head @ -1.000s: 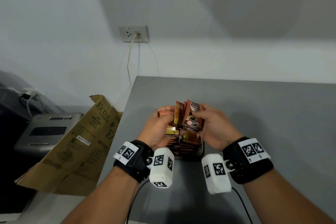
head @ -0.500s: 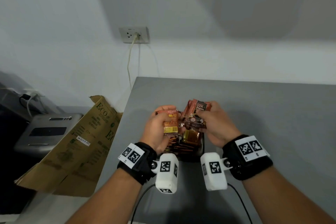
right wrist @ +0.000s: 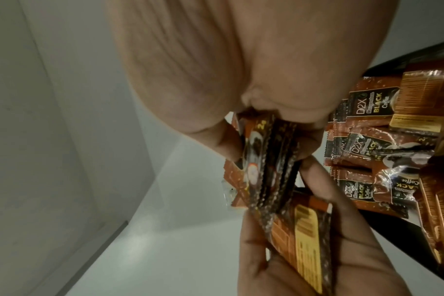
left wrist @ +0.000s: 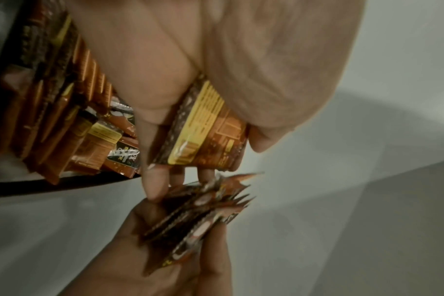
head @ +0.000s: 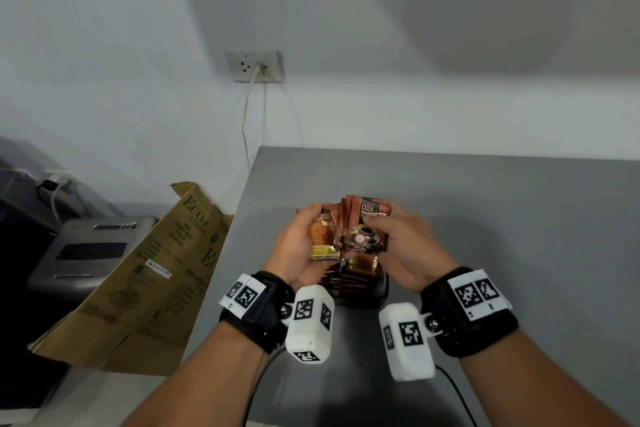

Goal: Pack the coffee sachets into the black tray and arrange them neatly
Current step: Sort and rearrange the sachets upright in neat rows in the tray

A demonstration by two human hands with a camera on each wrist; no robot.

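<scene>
Both hands hover just above the black tray [head: 375,293] on the grey table. My left hand [head: 304,236] grips a brown sachet with a yellow label [head: 320,239], seen close in the left wrist view as the labelled sachet [left wrist: 205,130]. My right hand [head: 391,232] pinches a fanned bundle of brown D2X coffee sachets [head: 363,225], which shows edge-on as the bundle [right wrist: 269,160]. More sachets [head: 349,274] lie packed in the tray beneath, part hidden by the hands; the packed sachets [right wrist: 383,148] lie overlapping.
The grey table [head: 485,218] stretches to the right and back. A brown cardboard box [head: 145,274] leans off the table's left edge, beside a grey device [head: 86,253]. A wall socket with a cable [head: 254,66] is behind.
Both hands have lifted slightly and drawn together above the tray. The right hand's bundle has turned so its D2X front faces up.
</scene>
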